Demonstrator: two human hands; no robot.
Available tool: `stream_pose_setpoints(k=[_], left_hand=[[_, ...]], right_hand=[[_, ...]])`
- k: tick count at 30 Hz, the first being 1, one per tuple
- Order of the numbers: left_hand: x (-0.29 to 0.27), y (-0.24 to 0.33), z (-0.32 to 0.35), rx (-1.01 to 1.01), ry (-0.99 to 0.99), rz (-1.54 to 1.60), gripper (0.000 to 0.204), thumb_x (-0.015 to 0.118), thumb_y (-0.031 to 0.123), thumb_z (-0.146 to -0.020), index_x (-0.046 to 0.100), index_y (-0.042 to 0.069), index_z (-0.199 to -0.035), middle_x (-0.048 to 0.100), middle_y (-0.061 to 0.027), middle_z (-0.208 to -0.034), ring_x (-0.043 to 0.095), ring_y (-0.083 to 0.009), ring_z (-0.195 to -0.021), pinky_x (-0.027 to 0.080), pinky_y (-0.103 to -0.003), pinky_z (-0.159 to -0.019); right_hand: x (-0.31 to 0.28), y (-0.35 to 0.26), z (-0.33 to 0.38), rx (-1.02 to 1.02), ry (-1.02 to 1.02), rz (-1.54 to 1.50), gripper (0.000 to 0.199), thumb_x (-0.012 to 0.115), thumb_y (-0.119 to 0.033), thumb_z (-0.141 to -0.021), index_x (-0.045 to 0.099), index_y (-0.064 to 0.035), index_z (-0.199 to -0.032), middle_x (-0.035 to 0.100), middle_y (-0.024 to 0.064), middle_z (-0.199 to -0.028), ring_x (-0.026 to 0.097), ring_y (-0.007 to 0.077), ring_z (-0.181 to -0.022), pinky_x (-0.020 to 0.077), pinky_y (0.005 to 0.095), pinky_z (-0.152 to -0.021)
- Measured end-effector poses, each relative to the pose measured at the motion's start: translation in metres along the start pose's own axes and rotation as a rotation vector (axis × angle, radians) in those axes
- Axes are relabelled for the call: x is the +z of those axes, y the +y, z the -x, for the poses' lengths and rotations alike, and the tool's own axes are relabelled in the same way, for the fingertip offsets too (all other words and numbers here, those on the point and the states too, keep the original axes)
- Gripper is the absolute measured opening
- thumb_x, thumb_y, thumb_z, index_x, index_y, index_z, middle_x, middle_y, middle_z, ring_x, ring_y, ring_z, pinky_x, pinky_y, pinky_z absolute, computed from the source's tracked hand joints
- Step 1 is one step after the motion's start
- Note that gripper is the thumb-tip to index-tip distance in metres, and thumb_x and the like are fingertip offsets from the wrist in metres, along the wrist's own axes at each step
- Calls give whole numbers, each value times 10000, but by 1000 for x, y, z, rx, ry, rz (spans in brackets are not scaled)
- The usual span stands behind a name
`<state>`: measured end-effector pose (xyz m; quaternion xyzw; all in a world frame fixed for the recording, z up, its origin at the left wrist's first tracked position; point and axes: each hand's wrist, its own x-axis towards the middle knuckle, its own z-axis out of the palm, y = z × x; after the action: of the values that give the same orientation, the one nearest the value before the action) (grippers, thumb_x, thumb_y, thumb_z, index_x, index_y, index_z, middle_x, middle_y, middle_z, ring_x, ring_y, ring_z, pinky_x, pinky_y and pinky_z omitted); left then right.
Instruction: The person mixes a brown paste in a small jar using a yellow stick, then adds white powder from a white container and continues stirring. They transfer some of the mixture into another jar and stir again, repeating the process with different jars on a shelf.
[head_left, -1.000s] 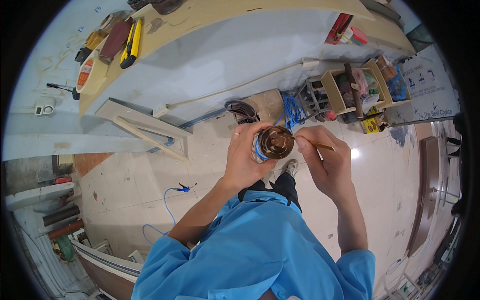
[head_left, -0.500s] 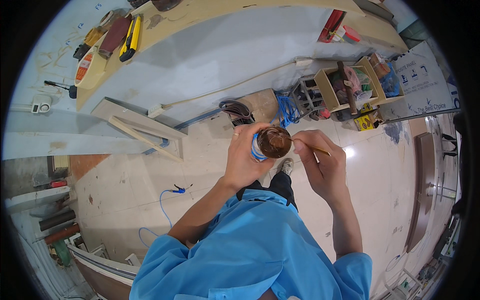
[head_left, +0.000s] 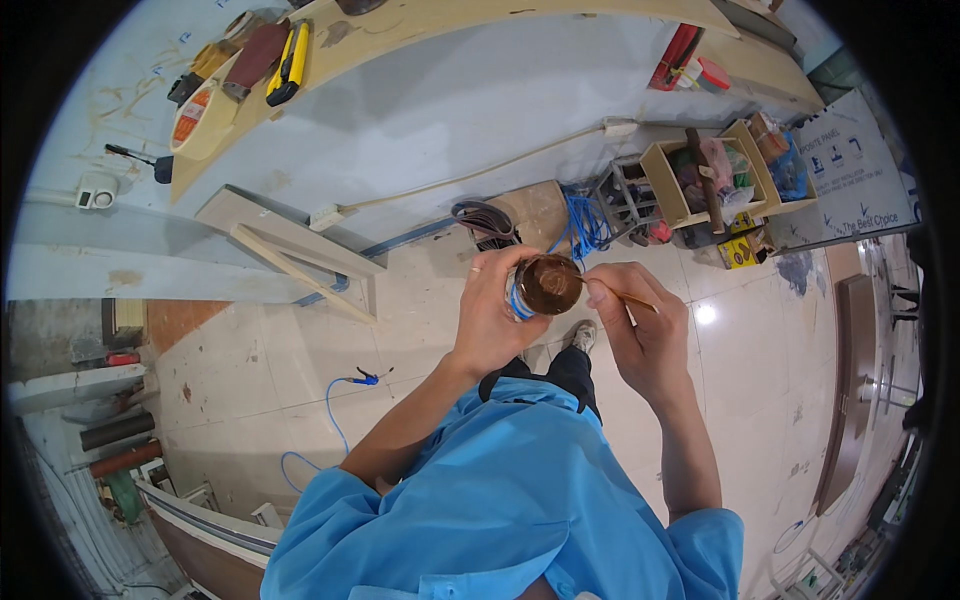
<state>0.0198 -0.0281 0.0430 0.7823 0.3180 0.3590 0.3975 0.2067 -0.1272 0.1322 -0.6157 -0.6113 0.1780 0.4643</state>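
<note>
My left hand [head_left: 490, 318] is wrapped round a small round jar [head_left: 551, 285] with a blue-and-white side, its brown top face turned up toward me. Whether that brown face is a coated lid or the jar's contents I cannot make out. In my right hand [head_left: 650, 335] a thin brown stick [head_left: 632, 299] is pinched between thumb and fingers. Its front end reaches the right rim of the jar; the very tip is too small to tell. Both hands are raised in front of my body, above the floor.
Ahead runs a wall shelf [head_left: 420, 40] with a yellow cutter knife [head_left: 290, 65]. Below it lie a coiled blue hose [head_left: 585, 225] and a wooden box [head_left: 675, 190] of odds and ends. A blue air gun [head_left: 365, 378] lies on the floor at left; a wooden frame [head_left: 300, 260] leans by the wall.
The whole view has shifted slightly, with the shelf and floor things now a little further right. The hands keep their holds, and the stick stays at the jar's rim.
</note>
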Motion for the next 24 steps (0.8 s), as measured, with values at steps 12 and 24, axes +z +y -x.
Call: stream_pose_setpoints(k=[12, 24], left_hand=[[-1, 0, 5, 6, 38, 8, 805, 886, 22, -677, 605, 109, -1426, 624, -115, -1319, 573, -312, -1241, 475, -417, -1067], [2, -1, 0, 13, 70, 41, 788, 907, 50, -673, 586, 77, -1392, 678, -117, -1294, 581, -365, -1232, 491, -450, -1079]], right_hand=[[2, -6, 3, 23, -22, -80, 83, 708, -63, -1046, 731, 4, -1089, 740, 127, -948, 674, 252, -702, 529, 355, -632], [2, -9, -4, -27, 10, 71, 74, 696, -62, -1051, 726, 4, -1060, 737, 129, -944, 673, 256, -686, 522, 350, -618]])
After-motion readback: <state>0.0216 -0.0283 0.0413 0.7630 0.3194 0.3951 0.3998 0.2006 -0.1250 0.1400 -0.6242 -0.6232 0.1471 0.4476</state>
